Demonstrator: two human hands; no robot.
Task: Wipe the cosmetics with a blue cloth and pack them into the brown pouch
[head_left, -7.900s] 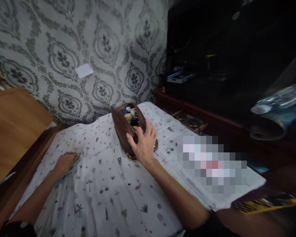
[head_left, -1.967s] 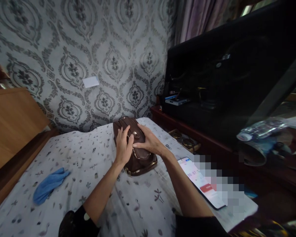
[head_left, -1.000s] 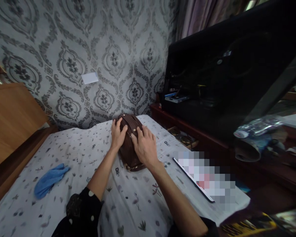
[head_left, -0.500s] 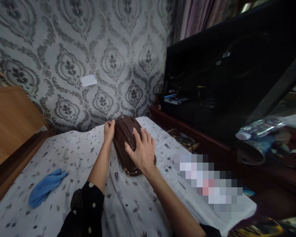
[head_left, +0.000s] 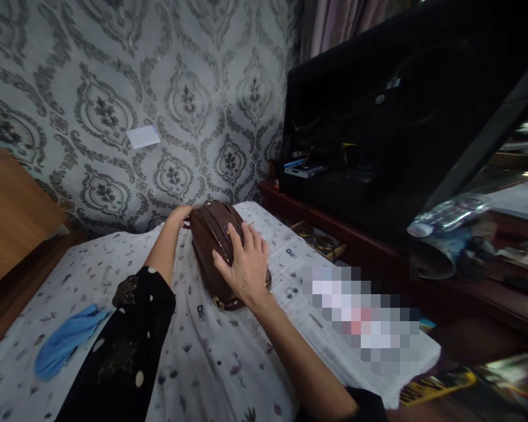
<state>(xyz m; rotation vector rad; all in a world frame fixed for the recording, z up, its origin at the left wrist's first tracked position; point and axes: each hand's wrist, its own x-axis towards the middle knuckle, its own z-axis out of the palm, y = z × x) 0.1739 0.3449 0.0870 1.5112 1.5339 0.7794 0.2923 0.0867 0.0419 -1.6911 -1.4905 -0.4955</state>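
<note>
Two hands are at the brown bag (head_left: pixel 206 261), which lies on the printed white cloth (head_left: pixel 176 366) near the patterned wall, one end pointing toward you. Your right hand (head_left: pixel 249 264) has its fingers spread over the top and right side, thumb well apart from them, laid against the bag rather than closed round it. Your left hand (head_left: pixel 180 215) is at the far left end, beside a small strap loop (head_left: pixel 187 224); its fingers are mostly hidden, so you cannot tell whether they pinch anything.

Judging by its smooth sheen and rounded sides, expect the bag to feel like soft leather that gives under pressure yet keeps its shape. It should be a little slick but not fragile. Its contents are out of sight, so treat the weight as unknown, perhaps moderate. For a firm hold, take both long sides low down with flat palms; the metal zip pull (head_left: pixel 220 302) at the near end suits a fingertip pinch only. Your blue rag (head_left: pixel 70 341) lies well apart, to the left.
</note>
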